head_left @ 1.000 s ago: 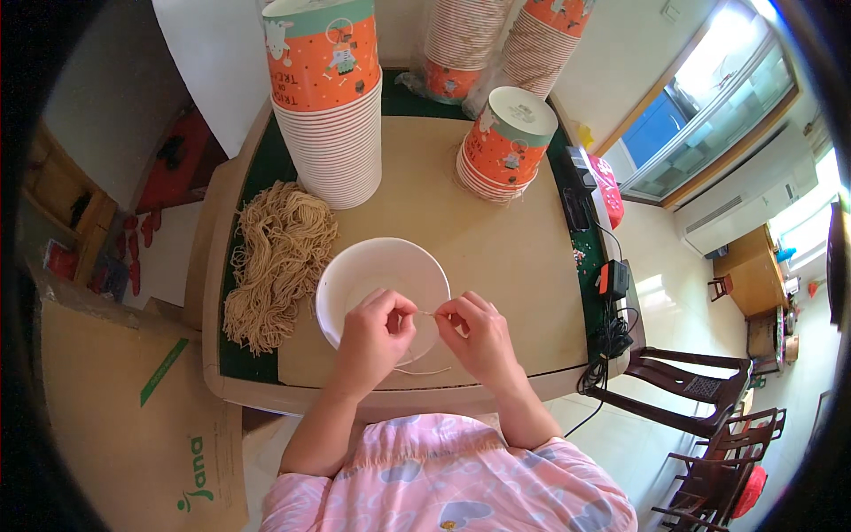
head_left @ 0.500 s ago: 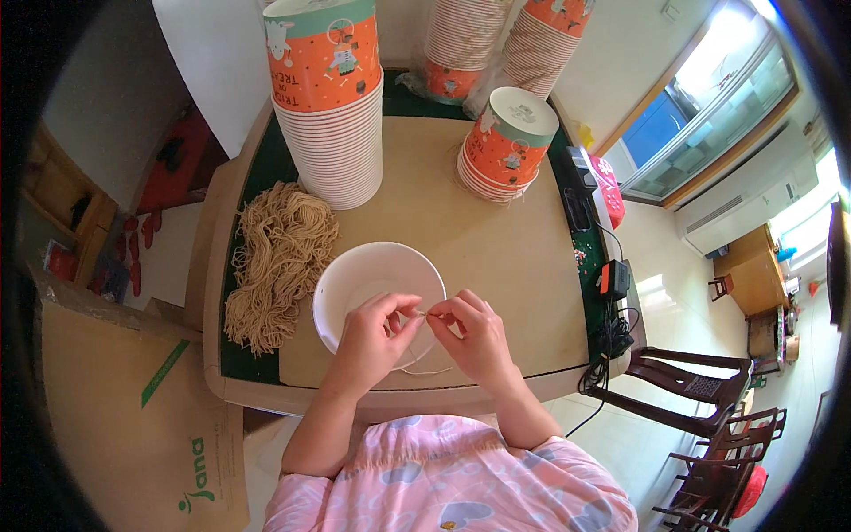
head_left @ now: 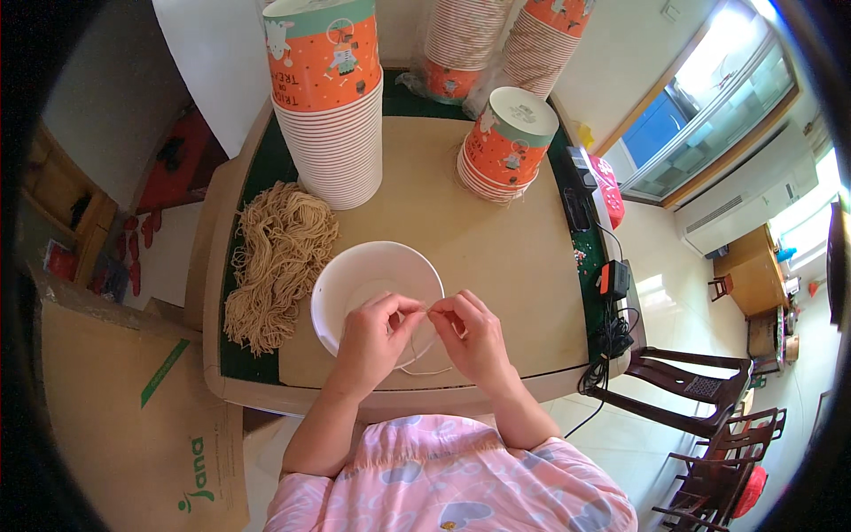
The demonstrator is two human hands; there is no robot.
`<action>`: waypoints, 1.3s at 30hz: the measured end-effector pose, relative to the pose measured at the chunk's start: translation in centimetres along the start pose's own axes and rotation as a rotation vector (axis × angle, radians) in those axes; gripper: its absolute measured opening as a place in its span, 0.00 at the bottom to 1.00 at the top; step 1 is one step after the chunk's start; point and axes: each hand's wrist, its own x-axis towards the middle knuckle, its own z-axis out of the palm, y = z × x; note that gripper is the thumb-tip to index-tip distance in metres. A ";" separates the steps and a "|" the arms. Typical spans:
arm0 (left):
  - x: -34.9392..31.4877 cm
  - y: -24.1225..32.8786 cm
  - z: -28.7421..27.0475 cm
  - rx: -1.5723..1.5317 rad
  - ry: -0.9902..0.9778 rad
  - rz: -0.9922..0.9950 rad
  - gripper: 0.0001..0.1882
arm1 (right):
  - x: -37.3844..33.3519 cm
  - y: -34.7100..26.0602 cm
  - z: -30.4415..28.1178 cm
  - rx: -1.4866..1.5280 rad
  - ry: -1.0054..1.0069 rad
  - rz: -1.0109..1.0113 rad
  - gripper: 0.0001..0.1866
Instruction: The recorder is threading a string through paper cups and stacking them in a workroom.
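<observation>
A thin beige string [head_left: 427,373] runs between my two hands, with a loose length hanging below them. My left hand [head_left: 376,335] pinches it between thumb and fingertips. Close by, my right hand [head_left: 473,337] pinches the same string, the fingertips of both hands almost touching. What the string does right at the fingertips is too small to make out. Just behind and left of my hands stands a white paper bucket [head_left: 341,279], its open mouth facing up, partly covered by my left hand. A tangled heap of beige string [head_left: 279,266] lies left of it.
Tall nested stacks of orange printed paper buckets [head_left: 328,146] stand at the back of the table, with a shorter upside-down stack [head_left: 510,146] at the far right. Cables and a power strip [head_left: 578,199] line the right edge. A cardboard box [head_left: 133,417] stands at lower left.
The white bucket has shifted very slightly left. Both hands keep pinching the string, with only small movements at the fingertips.
</observation>
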 end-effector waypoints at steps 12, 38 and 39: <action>0.4 -0.5 0.3 -0.105 -0.014 -0.052 0.04 | -0.2 0.3 0.3 0.110 -0.007 0.042 0.02; 0.0 -0.4 0.9 -0.094 -0.102 0.011 0.05 | 0.8 1.0 -0.8 0.232 0.046 0.022 0.05; 0.0 -0.3 0.9 -0.096 -0.101 0.011 0.05 | 0.8 1.2 -0.8 0.248 0.041 0.005 0.05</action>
